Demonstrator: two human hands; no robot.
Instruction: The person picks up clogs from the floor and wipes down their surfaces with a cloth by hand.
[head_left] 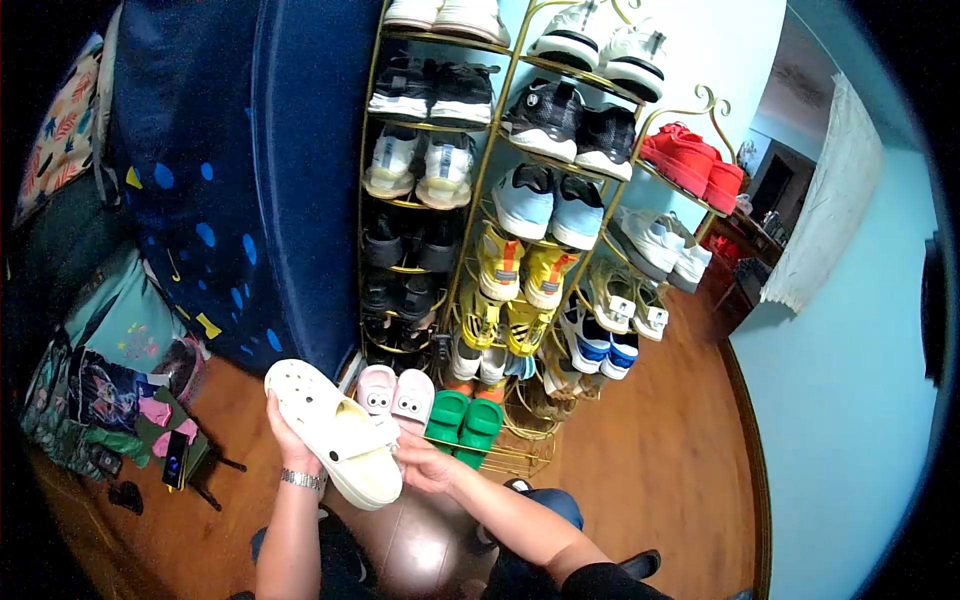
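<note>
A cream-white clog (pixel 335 430) with round holes in its toe is held up in front of me, toe pointing up and to the left. My left hand (pixel 290 438) grips it along the left side, with a metal watch band on that wrist. On the other side, my right hand (pixel 426 466) has its fingers at the strap near the heel; the clog partly hides the fingertips. Just behind are pink slippers (pixel 395 392) with cartoon eyes and green slides (pixel 464 428), both low on the shoe rack.
A gold metal shoe rack (pixel 509 62) carries many pairs, including red shoes (pixel 690 165) at the upper right. A dark blue fabric cover (pixel 300 180) stands to its left. Bags and a small folding stool (pixel 185 440) sit at left on the wooden floor (pixel 640 450).
</note>
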